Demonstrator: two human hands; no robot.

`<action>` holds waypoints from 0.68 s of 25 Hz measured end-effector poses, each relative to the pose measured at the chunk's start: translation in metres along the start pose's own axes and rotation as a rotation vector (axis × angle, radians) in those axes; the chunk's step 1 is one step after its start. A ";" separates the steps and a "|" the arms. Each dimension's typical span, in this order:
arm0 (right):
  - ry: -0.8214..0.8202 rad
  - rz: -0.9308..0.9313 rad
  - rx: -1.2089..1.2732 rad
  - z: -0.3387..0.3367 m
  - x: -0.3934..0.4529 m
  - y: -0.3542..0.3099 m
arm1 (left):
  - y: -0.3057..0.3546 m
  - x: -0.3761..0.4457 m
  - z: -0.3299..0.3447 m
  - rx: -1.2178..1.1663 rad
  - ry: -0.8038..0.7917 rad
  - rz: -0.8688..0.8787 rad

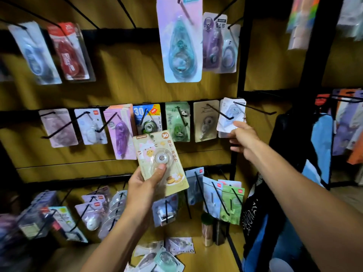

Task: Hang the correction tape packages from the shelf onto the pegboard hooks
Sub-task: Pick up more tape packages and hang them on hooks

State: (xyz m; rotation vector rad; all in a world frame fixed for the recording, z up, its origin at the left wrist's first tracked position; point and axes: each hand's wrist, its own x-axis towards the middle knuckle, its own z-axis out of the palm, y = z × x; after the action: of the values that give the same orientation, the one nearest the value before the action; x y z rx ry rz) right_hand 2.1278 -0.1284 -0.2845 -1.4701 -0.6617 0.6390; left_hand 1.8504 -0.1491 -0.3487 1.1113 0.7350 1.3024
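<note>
Below hands, loose packages [163,254] on shelf [212,258]

We count 2 hands: left hand [144,183], right hand [242,139]. Middle rail [117,109]: approx. 8 hooks w/ pkgs. Shelf [212,256]: approx. 5 loose pkgs.

Off to my right I see a tall black metal rack post [312,61], blurred pastel packets [300,22] hanging high beyond it, a blue and black fabric bag [320,144], and two small cylindrical jars [208,230] standing on the wooden shelf.
</note>
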 end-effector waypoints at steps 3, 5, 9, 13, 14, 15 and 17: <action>-0.053 0.111 0.113 0.015 -0.008 0.021 | -0.002 0.006 -0.023 0.026 0.031 0.010; 0.003 0.128 0.106 0.029 -0.033 0.042 | -0.002 0.005 -0.035 0.016 0.064 -0.003; -0.317 -0.064 0.045 0.072 -0.123 0.083 | 0.003 -0.004 -0.051 -0.013 0.077 -0.011; -0.682 -0.209 -0.083 0.111 -0.188 0.084 | 0.015 -0.028 -0.071 0.002 0.037 -0.009; -0.694 -0.216 -0.077 0.117 -0.197 0.080 | 0.019 -0.033 -0.076 0.011 0.032 -0.003; -0.705 -0.217 -0.069 0.122 -0.203 0.075 | 0.023 -0.036 -0.082 0.017 0.031 0.006; -0.747 -0.227 -0.101 0.130 -0.213 0.066 | 0.032 -0.040 -0.095 0.025 0.050 0.025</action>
State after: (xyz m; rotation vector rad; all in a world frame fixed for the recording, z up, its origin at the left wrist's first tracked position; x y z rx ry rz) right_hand 1.8894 -0.1980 -0.3535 -1.1998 -1.4314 0.9923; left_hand 1.7456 -0.1700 -0.3581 1.1145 0.7785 1.3499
